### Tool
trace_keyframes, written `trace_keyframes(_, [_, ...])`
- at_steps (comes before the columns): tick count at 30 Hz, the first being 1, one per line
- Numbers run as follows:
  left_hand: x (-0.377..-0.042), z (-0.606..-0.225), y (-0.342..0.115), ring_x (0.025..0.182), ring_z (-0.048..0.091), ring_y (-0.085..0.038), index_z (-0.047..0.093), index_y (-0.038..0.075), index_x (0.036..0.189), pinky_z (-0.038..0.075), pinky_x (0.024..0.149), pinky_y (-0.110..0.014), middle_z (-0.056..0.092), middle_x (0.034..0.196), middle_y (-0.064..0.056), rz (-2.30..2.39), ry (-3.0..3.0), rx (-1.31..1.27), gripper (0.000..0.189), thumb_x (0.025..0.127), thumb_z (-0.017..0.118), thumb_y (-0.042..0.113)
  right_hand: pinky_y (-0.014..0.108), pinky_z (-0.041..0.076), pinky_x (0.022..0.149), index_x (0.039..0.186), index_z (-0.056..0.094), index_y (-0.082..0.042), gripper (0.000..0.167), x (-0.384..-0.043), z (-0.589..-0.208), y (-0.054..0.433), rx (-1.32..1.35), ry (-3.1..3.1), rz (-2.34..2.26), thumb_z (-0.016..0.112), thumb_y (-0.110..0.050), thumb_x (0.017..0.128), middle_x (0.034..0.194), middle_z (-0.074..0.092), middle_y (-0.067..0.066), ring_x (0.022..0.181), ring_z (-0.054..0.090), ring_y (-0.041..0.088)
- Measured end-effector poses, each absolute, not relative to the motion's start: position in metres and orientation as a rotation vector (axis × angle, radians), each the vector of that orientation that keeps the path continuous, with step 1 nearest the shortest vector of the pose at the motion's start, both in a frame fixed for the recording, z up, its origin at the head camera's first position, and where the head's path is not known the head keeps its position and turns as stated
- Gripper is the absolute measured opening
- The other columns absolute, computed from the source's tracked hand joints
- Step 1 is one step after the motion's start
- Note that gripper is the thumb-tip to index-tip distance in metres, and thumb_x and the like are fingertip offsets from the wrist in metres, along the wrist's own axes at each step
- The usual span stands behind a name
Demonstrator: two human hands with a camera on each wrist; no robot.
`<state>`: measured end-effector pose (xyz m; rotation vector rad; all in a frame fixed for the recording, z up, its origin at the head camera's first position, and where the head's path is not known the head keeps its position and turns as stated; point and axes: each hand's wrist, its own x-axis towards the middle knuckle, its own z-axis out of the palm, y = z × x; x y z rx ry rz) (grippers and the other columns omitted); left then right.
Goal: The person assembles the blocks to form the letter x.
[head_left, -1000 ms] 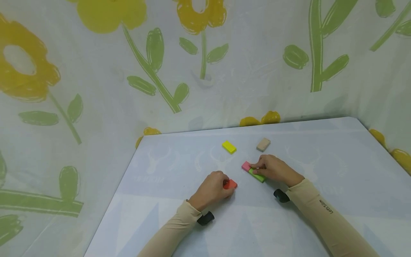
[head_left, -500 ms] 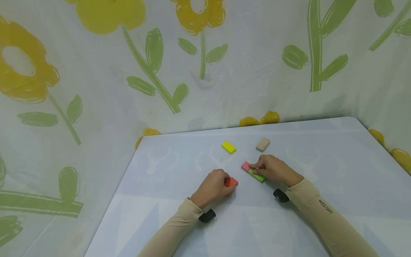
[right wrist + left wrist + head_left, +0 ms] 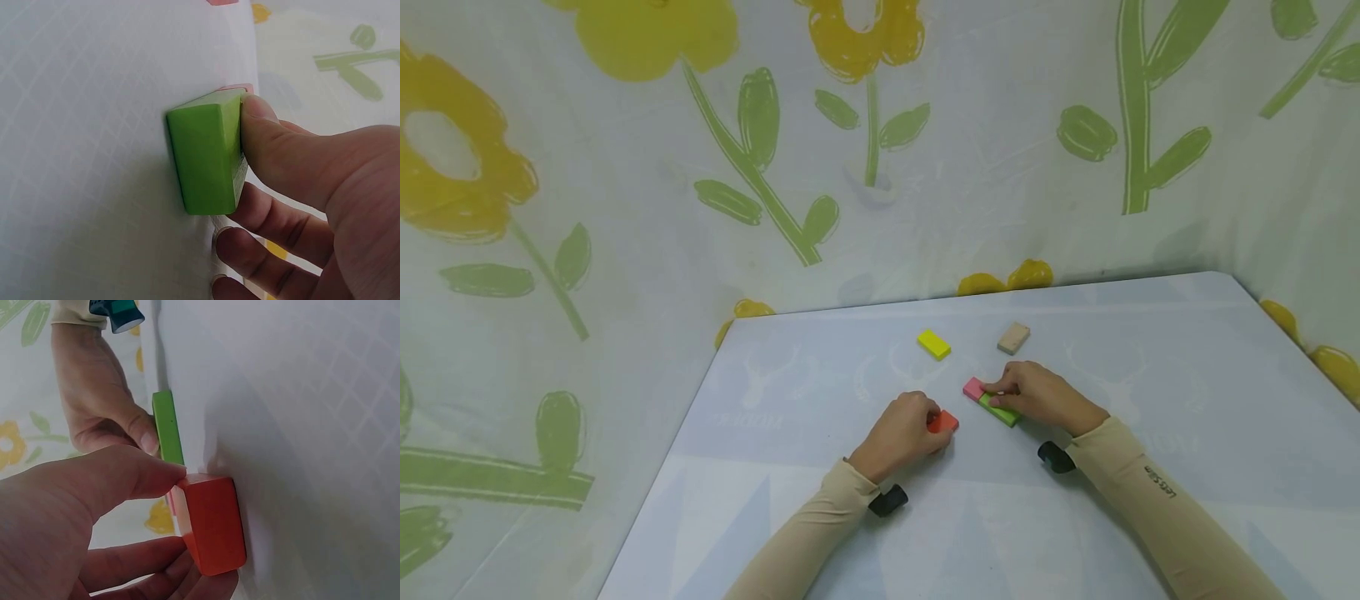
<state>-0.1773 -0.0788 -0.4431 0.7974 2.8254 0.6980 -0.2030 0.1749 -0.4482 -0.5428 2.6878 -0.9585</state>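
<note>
My left hand [image 3: 897, 437] pinches a flat orange-red block [image 3: 947, 420] between thumb and fingers, close over the table. The left wrist view shows that block's end face [image 3: 217, 528] tilted to the table surface. Off to the right, my right hand [image 3: 1043, 395] holds a bright green block [image 3: 1002, 412] with thumb and fingers along its sides. A pink block [image 3: 972, 388] lies end to end with the green one, partly covered by the fingertips. In the right wrist view the green block's end face [image 3: 200, 159] looks toward the camera. A short gap separates the orange-red block from the green one.
Farther back on the pale patterned table [image 3: 820, 400] lie a yellow block [image 3: 934, 344] and a beige block [image 3: 1014, 337]. Behind the table's far edge hangs a cloth [image 3: 970, 208] printed with flowers.
My left hand has shifted slightly right and away from me with the orange-red block, narrowing the gap to the pink and green blocks. The right hand has stayed in place.
</note>
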Motion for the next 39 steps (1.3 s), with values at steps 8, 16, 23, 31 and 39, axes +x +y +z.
trace_keyframes(8, [-0.1800,-0.4440,-0.0769,0.062,0.045,-0.006,0.074,0.006,0.081,0.036,0.055,-0.017,0.053,0.067,0.005,0.707,2.816,0.779,0.020,0.091,0.078,0.024,0.023,0.035,0.060,0.124,0.074,-0.006,0.034,-0.2020,-0.4473,0.1743,-0.525,2.687,-0.960,0.078,-0.017,0.092,0.088,0.065,0.003,0.074,0.046,0.015])
trace_keyframes(16, [-0.1804,-0.4420,-0.0748,0.064,0.048,-0.007,0.076,0.005,0.086,0.038,0.056,-0.017,0.056,0.070,0.003,0.710,2.806,0.744,0.020,0.091,0.078,0.024,0.023,0.035,0.060,0.122,0.075,-0.005,0.033,-0.2021,-0.4475,0.1748,-0.537,2.690,-0.969,0.078,-0.016,0.092,0.090,0.066,0.003,0.074,0.045,0.015])
trace_keyframes(23, [-0.1819,-0.4418,-0.0734,0.063,0.047,-0.007,0.076,0.006,0.086,0.037,0.054,-0.016,0.055,0.068,0.003,0.722,2.793,0.742,0.018,0.091,0.077,0.023,0.023,0.034,0.060,0.123,0.075,-0.006,0.033,-0.2021,-0.4475,0.1743,-0.520,2.685,-0.973,0.078,-0.017,0.092,0.089,0.065,0.003,0.075,0.045,0.015])
trace_keyframes(31, [-0.1839,-0.4424,-0.0717,0.064,0.047,-0.007,0.076,0.006,0.086,0.038,0.056,-0.017,0.056,0.069,0.003,0.725,2.796,0.738,0.018,0.091,0.077,0.023,0.023,0.035,0.061,0.124,0.074,-0.007,0.034,-0.2022,-0.4486,0.1741,-0.507,2.683,-0.966,0.078,-0.018,0.092,0.089,0.064,0.003,0.075,0.046,0.015])
trace_keyframes(39, [-0.1857,-0.4442,-0.0694,0.061,0.045,-0.006,0.075,0.006,0.084,0.035,0.053,-0.017,0.052,0.066,0.004,0.727,2.803,0.755,0.018,0.091,0.077,0.023,0.023,0.035,0.060,0.124,0.074,-0.006,0.034,-0.2023,-0.4484,0.1749,-0.526,2.691,-0.960,0.078,-0.017,0.092,0.090,0.065,0.003,0.075,0.046,0.015])
